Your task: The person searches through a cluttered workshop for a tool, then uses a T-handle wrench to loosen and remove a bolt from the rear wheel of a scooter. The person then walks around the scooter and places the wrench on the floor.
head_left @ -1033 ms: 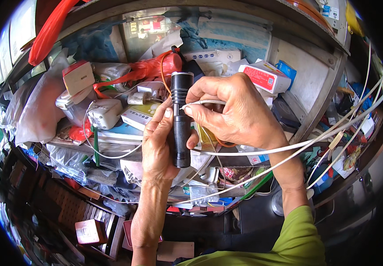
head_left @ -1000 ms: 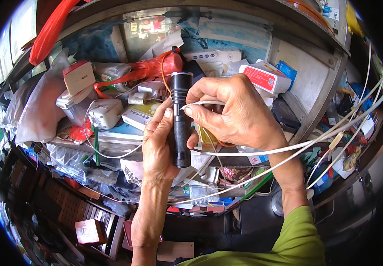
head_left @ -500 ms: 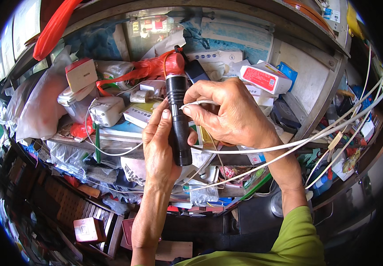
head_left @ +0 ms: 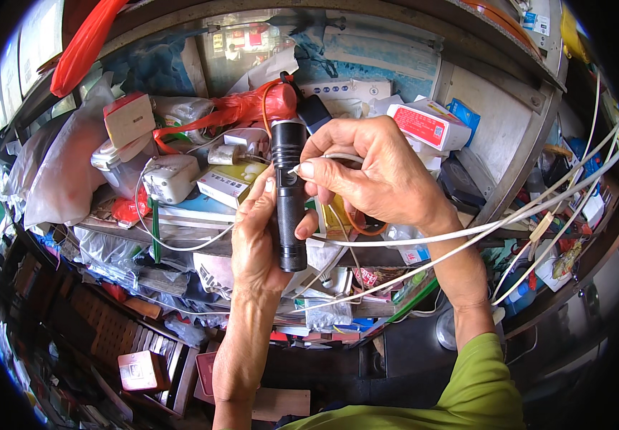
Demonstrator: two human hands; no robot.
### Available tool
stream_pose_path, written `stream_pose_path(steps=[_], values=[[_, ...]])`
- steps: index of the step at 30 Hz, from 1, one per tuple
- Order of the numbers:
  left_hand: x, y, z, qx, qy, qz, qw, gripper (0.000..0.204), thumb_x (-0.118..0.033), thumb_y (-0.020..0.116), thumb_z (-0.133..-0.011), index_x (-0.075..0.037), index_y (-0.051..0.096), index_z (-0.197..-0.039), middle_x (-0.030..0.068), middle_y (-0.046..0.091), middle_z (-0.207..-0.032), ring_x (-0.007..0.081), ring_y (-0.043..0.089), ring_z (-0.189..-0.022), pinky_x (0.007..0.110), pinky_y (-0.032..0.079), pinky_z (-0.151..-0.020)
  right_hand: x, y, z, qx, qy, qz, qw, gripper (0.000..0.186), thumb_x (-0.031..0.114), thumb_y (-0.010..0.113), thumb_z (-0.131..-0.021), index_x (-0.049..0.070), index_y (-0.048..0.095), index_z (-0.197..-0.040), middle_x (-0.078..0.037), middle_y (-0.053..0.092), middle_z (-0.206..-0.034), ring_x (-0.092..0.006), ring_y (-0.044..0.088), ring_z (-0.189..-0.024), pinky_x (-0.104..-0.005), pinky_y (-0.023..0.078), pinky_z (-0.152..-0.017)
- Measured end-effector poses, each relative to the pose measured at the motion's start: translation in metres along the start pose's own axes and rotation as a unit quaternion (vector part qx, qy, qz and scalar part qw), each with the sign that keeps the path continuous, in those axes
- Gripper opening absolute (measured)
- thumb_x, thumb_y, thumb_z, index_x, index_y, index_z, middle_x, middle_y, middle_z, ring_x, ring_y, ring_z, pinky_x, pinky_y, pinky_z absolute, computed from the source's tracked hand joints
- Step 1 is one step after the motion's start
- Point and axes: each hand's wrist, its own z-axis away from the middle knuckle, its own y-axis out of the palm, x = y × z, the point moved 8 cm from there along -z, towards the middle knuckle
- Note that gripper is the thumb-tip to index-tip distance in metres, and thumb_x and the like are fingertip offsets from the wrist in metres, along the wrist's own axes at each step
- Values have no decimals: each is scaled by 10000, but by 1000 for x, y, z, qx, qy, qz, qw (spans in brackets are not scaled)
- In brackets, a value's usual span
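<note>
Well, my left hand (head_left: pixel 253 233) is wrapped round the black flashlight (head_left: pixel 291 222); my right hand (head_left: pixel 377 175) pinches a white cable (head_left: pixel 345 157) at its side. I'd expect the flashlight rigid, heavyish, perhaps slick (the ribbed collar (head_left: pixel 289 152) should grip better), the cable light, bendy, best held near its tip. Behind stands a cluttered shelf unit (head_left: pixel 499 132).

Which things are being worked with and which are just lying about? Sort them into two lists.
In use:
- black flashlight, held in the left hand
- white cable, pinched in the right hand

Lying about:
- red-and-white box
- red plastic bundle
- yellow-and-white box
</note>
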Motion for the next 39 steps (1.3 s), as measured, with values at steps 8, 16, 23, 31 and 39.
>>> stream_pose_path(steps=[8,16,23,31,39], values=[[-2,1,1,-17,14,-13,1000,361,-172,429,-930,46,404,-1216,112,570,-881,141,533,-687,250,437,-484,-5,2,0,-8,-21,94,995,106,65,612,-817,-39,592,-822,-56,594,-625,-78,559,-553,-219,459,-504],[-8,-5,6,-108,58,-125,985,321,-146,429,-933,23,459,-1205,91,574,-840,147,526,-579,263,459,-488,16,12,5,-45,-174,385,905,109,87,651,-736,3,590,-769,-137,582,-566,-254,613,-526,-321,461,-496],[-9,-8,9,-98,56,-128,985,324,-146,439,-930,22,466,-1206,91,587,-826,148,524,-561,261,459,-489,10,12,4,-36,-174,323,930,100,85,651,-748,9,598,-784,-140,590,-596,-247,618,-535,-311,456,-486],[-7,-7,9,-109,43,-132,984,329,-142,425,-931,30,446,-1211,99,585,-864,143,538,-616,252,456,-495,-1,7,-2,9,-102,187,977,91,54,629,-762,-27,595,-786,-110,618,-642,-148,622,-585,-269,477,-542],[9,-18,22,-6,-191,-15,981,338,-171,395,-927,75,414,-1158,233,563,-1037,219,620,-830,249,509,-528,15,-7,1,106,-86,103,985,101,33,618,-723,-30,617,-801,-53,627,-706,-89,593,-670,-234,483,-635]])
